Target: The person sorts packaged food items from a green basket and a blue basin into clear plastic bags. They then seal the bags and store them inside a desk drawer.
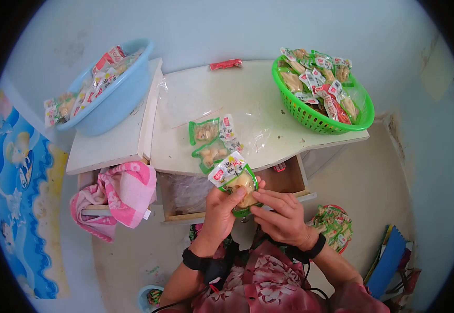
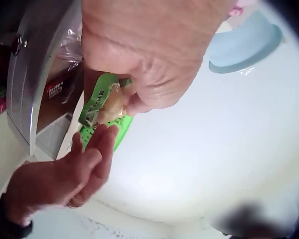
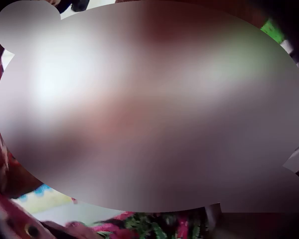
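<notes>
My left hand holds a sealed snack packet, thumb across its front. The packet has a white printed top, green edges and a clear front with pale food inside. My right hand is at the packet's lower right side, its fingertips touching the edge. In the left wrist view, the right hand's fingers reach up to the green packet beneath the left hand. Just beyond, two similar packets lie on the white table. The right wrist view is mostly blurred.
A green basket heaped with packets stands back right; a blue basin of packets stands left. A red packet lies by the wall. Below the tabletop is an open drawer, with a pink towel beside it. More packets sit low at right.
</notes>
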Motion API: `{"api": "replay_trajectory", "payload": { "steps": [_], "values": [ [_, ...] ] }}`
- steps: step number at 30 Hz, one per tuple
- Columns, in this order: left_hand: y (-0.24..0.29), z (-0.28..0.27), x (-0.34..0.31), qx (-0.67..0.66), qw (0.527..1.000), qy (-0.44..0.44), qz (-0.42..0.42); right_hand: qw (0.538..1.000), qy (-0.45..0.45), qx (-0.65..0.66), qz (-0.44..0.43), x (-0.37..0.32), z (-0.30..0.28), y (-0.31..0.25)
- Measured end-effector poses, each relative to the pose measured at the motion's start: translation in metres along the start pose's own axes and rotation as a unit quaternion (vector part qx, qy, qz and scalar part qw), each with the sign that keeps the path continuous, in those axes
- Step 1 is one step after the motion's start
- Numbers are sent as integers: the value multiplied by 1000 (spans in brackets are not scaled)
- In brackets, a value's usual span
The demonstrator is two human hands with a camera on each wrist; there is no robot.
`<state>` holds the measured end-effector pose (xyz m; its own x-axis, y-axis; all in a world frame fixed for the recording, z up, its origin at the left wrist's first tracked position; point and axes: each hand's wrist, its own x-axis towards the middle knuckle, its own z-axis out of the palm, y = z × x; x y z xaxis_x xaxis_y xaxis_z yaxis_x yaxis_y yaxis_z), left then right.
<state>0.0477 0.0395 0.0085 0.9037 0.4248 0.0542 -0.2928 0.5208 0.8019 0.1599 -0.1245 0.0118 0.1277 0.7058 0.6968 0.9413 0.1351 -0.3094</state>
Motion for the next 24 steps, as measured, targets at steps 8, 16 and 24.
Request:
{"api": "replay_trajectory", "payload": {
  "steps": [8,16,24],
  "values": [
    [9,-6,-2,142,979,-116,-85,939,70,149,303,14,-37,22],
    [25,-5,8,494,824,-276,27,872,-193,350,282,16,-41,40],
    [52,22,53,588,787,40,184,766,101,405,489,-18,-54,49]
  ]
}}
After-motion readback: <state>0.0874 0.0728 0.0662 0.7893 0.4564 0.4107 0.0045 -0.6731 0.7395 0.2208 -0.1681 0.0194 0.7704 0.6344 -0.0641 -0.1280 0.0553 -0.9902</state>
